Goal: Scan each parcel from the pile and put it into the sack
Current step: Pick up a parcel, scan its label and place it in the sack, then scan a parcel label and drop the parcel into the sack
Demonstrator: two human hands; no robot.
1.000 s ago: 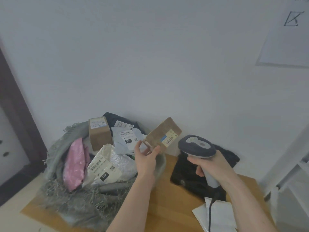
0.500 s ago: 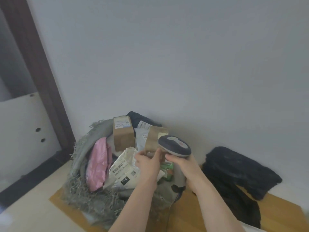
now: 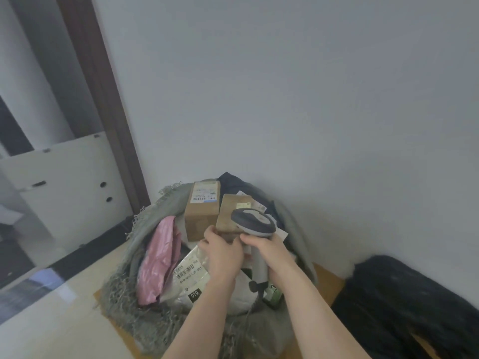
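My left hand (image 3: 222, 252) grips the lower end of a small brown cardboard parcel (image 3: 230, 213) and holds it over the open grey sack (image 3: 145, 229). My right hand (image 3: 269, 251) grips the handle of a grey and white barcode scanner (image 3: 255, 221), whose head covers part of that parcel. Inside the sack stand a taller brown box (image 3: 201, 211) with a white label, a pink mailer (image 3: 159, 260), a white labelled bag (image 3: 190, 274) and a dark parcel (image 3: 233, 182) at the back.
The sack sits on a wooden surface (image 3: 328, 283) against a grey wall. A black bag or cloth (image 3: 404, 301) lies to the right. A dark brown door frame (image 3: 103, 94) and a white drilled panel (image 3: 59, 182) stand at the left.
The view has swung left. My left hand has carried the brown parcel from beside the scanner to over the sack, and my right hand with the scanner has followed close behind it.
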